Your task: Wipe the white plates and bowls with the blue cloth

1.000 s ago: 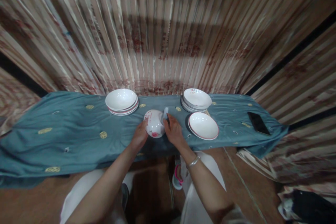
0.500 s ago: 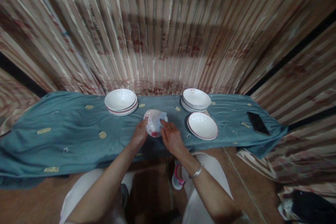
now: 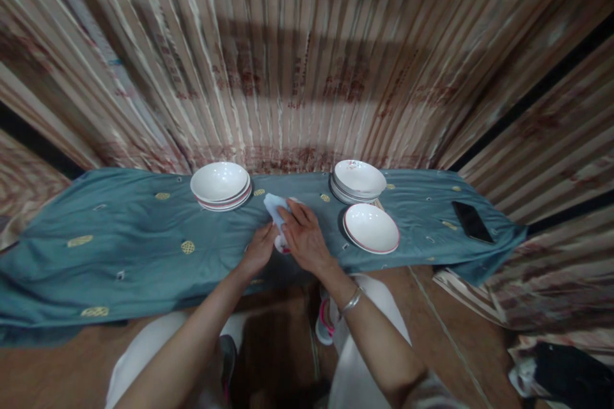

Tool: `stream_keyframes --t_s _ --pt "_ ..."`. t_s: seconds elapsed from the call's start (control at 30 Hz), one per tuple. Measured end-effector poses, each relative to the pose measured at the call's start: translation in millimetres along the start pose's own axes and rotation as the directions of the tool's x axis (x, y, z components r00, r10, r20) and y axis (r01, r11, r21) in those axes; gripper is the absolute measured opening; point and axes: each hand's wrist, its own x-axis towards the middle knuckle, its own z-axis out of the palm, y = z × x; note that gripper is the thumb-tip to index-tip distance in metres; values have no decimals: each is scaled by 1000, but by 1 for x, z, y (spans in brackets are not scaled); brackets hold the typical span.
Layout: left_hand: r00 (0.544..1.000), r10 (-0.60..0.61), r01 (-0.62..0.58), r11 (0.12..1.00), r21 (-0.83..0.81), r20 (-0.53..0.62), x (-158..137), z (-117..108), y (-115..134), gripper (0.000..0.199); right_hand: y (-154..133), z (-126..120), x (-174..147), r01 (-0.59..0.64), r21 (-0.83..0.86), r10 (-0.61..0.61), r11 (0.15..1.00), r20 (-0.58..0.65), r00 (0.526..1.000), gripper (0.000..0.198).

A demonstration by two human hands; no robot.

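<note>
Between my hands, over the table's front half, is a white bowl (image 3: 281,245) with red decoration, mostly covered by my fingers and a cloth. My left hand (image 3: 260,248) grips the bowl by its left side. A pale blue cloth (image 3: 274,203) lies under the fingers of my right hand (image 3: 304,235), which presses it on the bowl. Left of my hands stands a stack of white bowls (image 3: 220,183). To the right are another stack of bowls (image 3: 359,179) and, nearer to me, red-rimmed white bowls (image 3: 371,228).
A green patterned cloth (image 3: 144,255) covers the long table. Toward its right end lies a black phone (image 3: 472,222). Pleated curtains (image 3: 288,77) hang close behind and at the sides. A dark bundle (image 3: 570,370) sits on the floor at lower right.
My right hand and the cloth have moved up and left across the bowl, hiding most of it. The bowl looks tilted differently. The stacks have stayed put.
</note>
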Motion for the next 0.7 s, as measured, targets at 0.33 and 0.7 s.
stream_keyframes --t_s 0.33,0.7 --pt "988 59 -102 943 317 142 -10 4 5 18 50 1 28 -141 242 159 960 -55 986 38" --pt "983 -137 145 988 -58 124 -11 -8 -2 38 91 34 26 -608 599 586 521 266 765 29"
